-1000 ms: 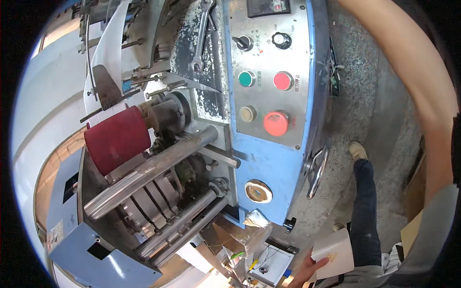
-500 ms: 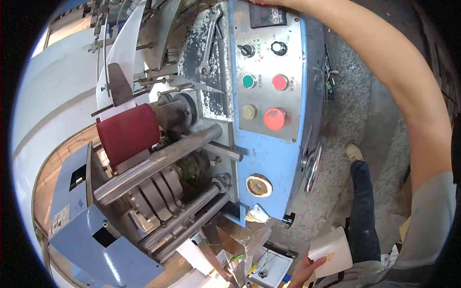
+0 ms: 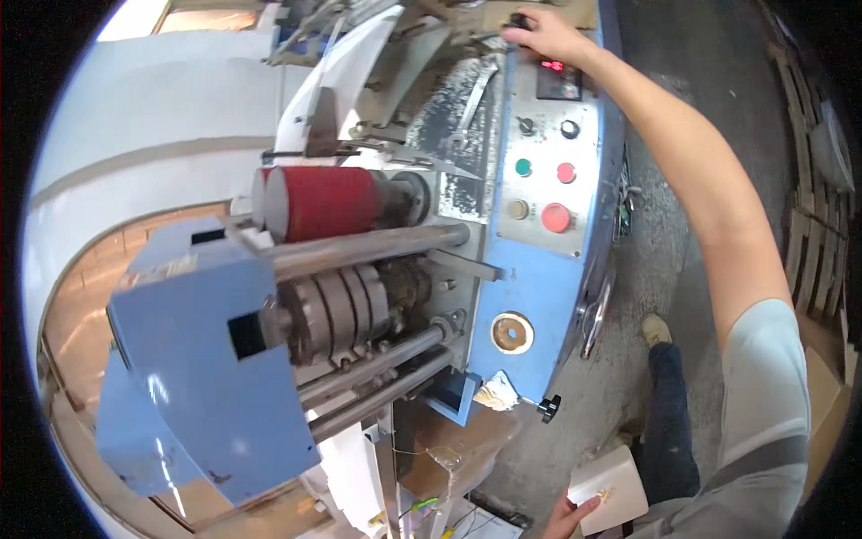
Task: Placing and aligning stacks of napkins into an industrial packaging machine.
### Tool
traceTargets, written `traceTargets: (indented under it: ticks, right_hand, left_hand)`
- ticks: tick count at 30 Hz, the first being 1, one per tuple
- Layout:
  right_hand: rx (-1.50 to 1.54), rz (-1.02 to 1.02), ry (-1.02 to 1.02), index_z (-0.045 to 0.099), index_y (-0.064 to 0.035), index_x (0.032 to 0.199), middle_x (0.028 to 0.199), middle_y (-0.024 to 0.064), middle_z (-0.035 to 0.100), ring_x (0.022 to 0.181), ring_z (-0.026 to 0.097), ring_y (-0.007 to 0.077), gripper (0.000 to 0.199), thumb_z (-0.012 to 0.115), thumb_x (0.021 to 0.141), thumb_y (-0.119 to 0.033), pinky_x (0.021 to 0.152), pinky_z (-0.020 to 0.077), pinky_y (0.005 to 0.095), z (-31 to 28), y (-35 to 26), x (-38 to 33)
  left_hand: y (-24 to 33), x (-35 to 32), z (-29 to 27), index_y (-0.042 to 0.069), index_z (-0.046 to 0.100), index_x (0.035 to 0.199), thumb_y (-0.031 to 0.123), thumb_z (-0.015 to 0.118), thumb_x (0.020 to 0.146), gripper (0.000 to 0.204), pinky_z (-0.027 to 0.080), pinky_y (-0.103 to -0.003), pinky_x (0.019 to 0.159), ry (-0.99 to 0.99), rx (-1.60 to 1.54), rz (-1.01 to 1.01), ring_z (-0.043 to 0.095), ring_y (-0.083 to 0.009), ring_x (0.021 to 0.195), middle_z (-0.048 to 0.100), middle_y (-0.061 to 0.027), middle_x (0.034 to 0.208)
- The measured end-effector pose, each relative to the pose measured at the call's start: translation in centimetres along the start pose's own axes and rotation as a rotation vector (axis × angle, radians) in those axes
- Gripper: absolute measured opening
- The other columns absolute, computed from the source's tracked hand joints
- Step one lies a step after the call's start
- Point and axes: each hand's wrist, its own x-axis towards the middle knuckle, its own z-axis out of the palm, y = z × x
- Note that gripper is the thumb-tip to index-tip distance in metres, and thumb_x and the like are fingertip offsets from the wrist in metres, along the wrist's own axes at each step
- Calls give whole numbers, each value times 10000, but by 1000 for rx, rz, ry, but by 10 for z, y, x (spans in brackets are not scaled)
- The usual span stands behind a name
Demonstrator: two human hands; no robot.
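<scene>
The right hand (image 3: 543, 34) lay at the top edge of the blue control panel (image 3: 548, 269), fingers curled over a small dark knob (image 3: 518, 20) there (whether they pinched it could not be told). Below it on the panel sat a green button (image 3: 523, 167), a small red button (image 3: 566, 172) and a larger red button (image 3: 556, 217). Left of the panel, a red roller (image 3: 323, 202) sat above steel shafts. The left hand (image 3: 567, 519), low and right of the panel, was closed on a pale paper packet (image 3: 612, 488). Bare concrete floor (image 3: 628, 296) lay open to the panel's right.
</scene>
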Motion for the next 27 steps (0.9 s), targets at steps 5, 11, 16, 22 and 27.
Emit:
traceTargets:
  ticks: [5, 11, 16, 22, 27]
  right_hand:
    - [-457, -353, 523, 433, 15, 1409, 1287, 223, 590, 1170, 592, 286, 773, 718, 842, -427, 972, 460, 342, 7, -24, -45]
    - [353, 92, 36, 619, -41, 1190, 1009, 36, 668, 870, 629, 111, 334, 618, 964, -287, 739, 522, 256, 10, -122, -344]
    - [515, 1023, -611, 592, -65, 1200, 1023, 85, 677, 929, 654, 186, 454, 549, 975, -456, 830, 527, 320, 89, -136, -670]
    - [942, 929, -1198, 455, 21, 1367, 1373, 106, 534, 1282, 496, 217, 704, 382, 996, -573, 1058, 412, 400, 167, -337, -825]
    - [485, 772, -1353, 435, 11, 1381, 1330, 101, 541, 1206, 521, 179, 638, 503, 975, -477, 1025, 415, 365, 243, -393, -955]
  left_hand:
    - [-23, -8, -17, 14, 483, 1378, 194, 750, 851, 618, 473, -346, 958, -50, -51, 181, 585, -201, 1114, 618, -87, 1231]
    - [-84, -24, -54, 29, 491, 1335, 141, 728, 864, 539, 507, -349, 920, -6, -282, 295, 608, -202, 1093, 634, -90, 1204]
    - [-103, -71, -115, 14, 423, 1388, 118, 743, 795, 681, 480, -431, 1001, -78, -533, 625, 554, -278, 1200, 554, -119, 1312]
    - [-231, -101, -236, -20, 352, 1418, 10, 575, 904, 561, 494, -417, 994, -286, -746, 844, 570, -285, 1191, 535, -157, 1331]
    - [-352, -122, -308, -28, 429, 1385, 310, 606, 971, 564, 467, -338, 970, -163, -997, 813, 550, -202, 1196, 557, -124, 1311]
